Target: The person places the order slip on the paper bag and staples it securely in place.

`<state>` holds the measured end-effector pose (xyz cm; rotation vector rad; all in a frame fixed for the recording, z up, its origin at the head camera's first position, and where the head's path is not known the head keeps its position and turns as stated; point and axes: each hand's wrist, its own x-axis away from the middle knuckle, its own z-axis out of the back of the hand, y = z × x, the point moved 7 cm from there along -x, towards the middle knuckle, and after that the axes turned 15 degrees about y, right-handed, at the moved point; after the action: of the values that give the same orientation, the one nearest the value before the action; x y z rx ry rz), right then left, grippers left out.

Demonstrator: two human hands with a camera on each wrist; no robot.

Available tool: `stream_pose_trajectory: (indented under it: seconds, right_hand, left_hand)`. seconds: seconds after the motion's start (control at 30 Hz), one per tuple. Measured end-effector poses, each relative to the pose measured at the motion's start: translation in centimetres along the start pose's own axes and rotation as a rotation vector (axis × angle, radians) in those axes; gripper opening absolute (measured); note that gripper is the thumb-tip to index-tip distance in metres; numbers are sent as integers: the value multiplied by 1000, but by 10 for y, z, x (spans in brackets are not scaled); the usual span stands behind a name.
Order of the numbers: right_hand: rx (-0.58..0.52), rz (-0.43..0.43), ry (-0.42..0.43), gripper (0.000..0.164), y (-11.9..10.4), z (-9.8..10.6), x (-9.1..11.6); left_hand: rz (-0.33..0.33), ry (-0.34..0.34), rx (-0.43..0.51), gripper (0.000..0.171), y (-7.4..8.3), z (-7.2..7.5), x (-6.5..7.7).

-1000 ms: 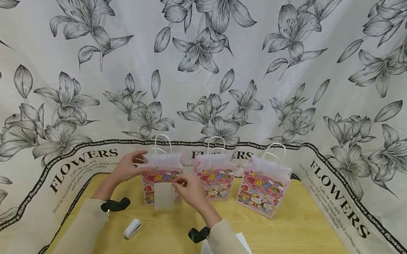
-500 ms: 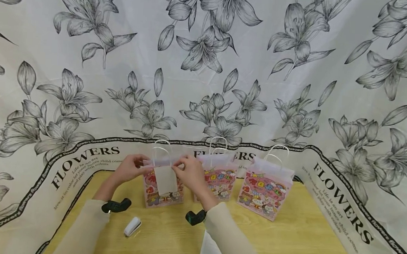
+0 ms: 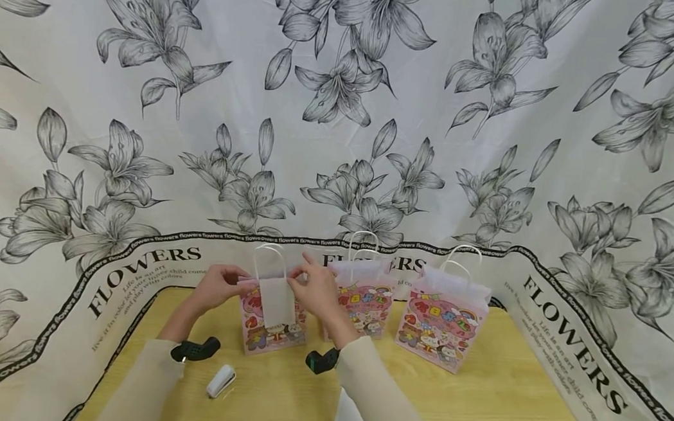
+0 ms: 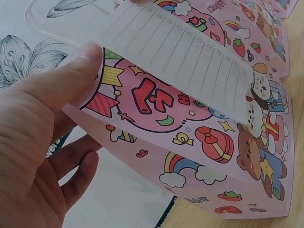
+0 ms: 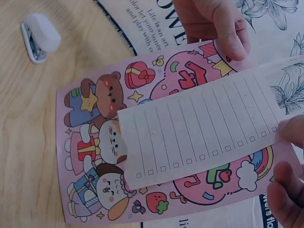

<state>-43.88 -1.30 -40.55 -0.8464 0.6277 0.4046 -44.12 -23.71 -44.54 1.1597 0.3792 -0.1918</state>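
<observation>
At the left of the table, a pink cartoon-print paper gift bag (image 3: 273, 343) with white handles stands upright. My left hand (image 3: 216, 287) pinches its upper left edge, thumb on the front and fingers behind, as the left wrist view shows. My right hand (image 3: 319, 293) pinches the top edge of a white lined checklist slip (image 3: 277, 302) against the bag's upper front. In the right wrist view, the slip (image 5: 199, 128) has a row of small checkboxes, and its torn-looking lower end overlaps the printed animals. The right thumb lies at its top corner; the other right fingers are partly cut off.
Two similar gift bags, one in the middle (image 3: 366, 305) and one at the right (image 3: 443, 323), stand on the wooden table (image 3: 475, 406). A small white stapler (image 3: 221, 381) lies at the front left. White paper (image 3: 350, 420) lies partly under the right forearm. Floral cloth hangs behind.
My right hand has raised the slip from lower in front of the bag to its top edge. The left hand has stayed at the bag's upper left and drawn in slightly.
</observation>
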Motion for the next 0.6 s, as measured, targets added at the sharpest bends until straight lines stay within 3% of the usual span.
stream_pose_trajectory:
  seconds: [0.17, 0.37, 0.47, 0.6]
  right_hand:
    - [-8, -31, -49, 10, 1, -2, -2]
    - [-40, -64, 0, 9, 4, 1, -6]
    - [-74, -106, 3, 7, 7, -2, -2]
    - [-97, -122, 15, 11, 6, -6, 4]
  left_hand:
    - [32, -12, 9, 24, -2, 0, 0]
    - [29, 4, 79, 25, -1, -5, -2]
    - [61, -26, 129, 28, -2, -11, 2]
    - [64, -45, 154, 27, 9, -14, 12]
